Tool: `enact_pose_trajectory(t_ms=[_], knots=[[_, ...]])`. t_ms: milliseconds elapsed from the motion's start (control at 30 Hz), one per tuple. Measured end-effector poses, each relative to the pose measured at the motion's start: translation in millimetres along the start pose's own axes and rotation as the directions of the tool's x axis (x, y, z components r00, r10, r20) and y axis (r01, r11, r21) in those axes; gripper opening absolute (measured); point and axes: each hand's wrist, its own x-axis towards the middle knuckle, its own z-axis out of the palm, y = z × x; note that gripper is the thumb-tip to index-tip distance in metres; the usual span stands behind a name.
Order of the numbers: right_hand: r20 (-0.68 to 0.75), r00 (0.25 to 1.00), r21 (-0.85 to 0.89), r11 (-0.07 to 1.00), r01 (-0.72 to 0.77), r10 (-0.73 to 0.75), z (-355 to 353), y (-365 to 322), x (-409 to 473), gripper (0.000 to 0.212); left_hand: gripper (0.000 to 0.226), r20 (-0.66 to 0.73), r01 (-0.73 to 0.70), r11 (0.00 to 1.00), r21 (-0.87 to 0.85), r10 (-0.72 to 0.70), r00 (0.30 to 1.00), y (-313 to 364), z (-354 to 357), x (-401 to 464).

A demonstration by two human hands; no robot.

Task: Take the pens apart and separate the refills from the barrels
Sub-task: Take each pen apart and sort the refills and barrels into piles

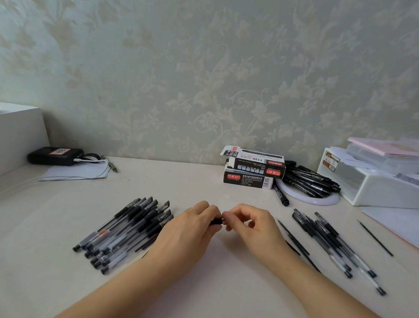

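We note the counter (210, 291) carries three groups of stock. The largest, left of the hands, is a pile of assembled pens (126, 229), judged not yet taken apart. To the right lies a smaller group of barrels (332, 243), with a few thin black refills (375, 238) lying beside and apart from them; we judge these the finished portion, so the greater part remains. At the back stand two pen boxes (251, 170) and a heap of markers (310, 180) on a white ring. At centre, the left hand (191, 227) grips one pen (217, 221), fingers curled round its dark end; the right hand (251, 225) pinches its other end, mostly hidden. We judge a dismantling in progress
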Motion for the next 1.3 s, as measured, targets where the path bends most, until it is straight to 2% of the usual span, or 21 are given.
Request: enact_pose_trajectory(t_ms=[300,367,433,533,700,867,933,1067,1233,1300], knots=[[0.037,0.999,0.149,0.988,-0.036,0.031,-2.3,1.3,1.3,0.004,0.027,0.033,0.056,0.998,0.007,-0.057,0.998,-2.1,2.7,0.8],[0.033,0.999,0.159,0.987,-0.035,0.03,-1.9,1.6,1.0,0.01,0.028,0.031,0.061,0.998,-0.001,-0.061,0.998,-1.5,3.2,0.4],[0.012,0.999,0.156,0.987,-0.048,0.046,-0.8,1.0,1.1,0.007,0.028,0.017,0.053,0.998,-0.015,-0.053,0.998,-1.1,3.9,-0.8],[-0.008,0.999,0.106,0.993,-0.045,0.046,0.3,1.7,0.9,0.025,0.024,0.001,0.033,0.998,-0.049,-0.033,0.999,-1.3,3.9,-2.2],[0.046,0.999,0.11,0.994,-0.028,0.023,-1.2,3.4,0.9,0.003,0.01,-0.01,0.019,0.993,-0.116,-0.02,1.0,-0.9,3.1,-3.7],[0.0,0.999,0.136,0.99,-0.036,0.036,0.0,1.8,1.3,0.006,0.009,-0.027,0.02,0.993,-0.112,-0.023,0.999,1.1,1.6,-2.7],[0.009,1.0,0.1,0.995,-0.023,0.022,0.3,1.7,0.7,0.016,0.011,-0.022,0.021,0.994,-0.109,-0.024,0.999,1.4,2.4,-2.7],[0.039,0.999,0.115,0.993,-0.024,0.019,-0.7,1.7,0.7,0.005,0.014,-0.005,0.032,0.995,-0.094,-0.032,0.999,-0.1,3.8,-2.0],[0.014,0.999,0.135,0.99,-0.039,0.038,-0.2,-0.3,0.5,0.006,0.016,-0.007,0.039,0.994,-0.101,-0.04,0.999,-0.4,4.1,-1.9],[0.006,0.999,0.112,0.993,-0.038,0.037,-0.1,0.0,0.4,0.014,0.017,-0.009,0.039,0.994,-0.104,-0.04,0.999,-0.2,4.3,-1.5]])
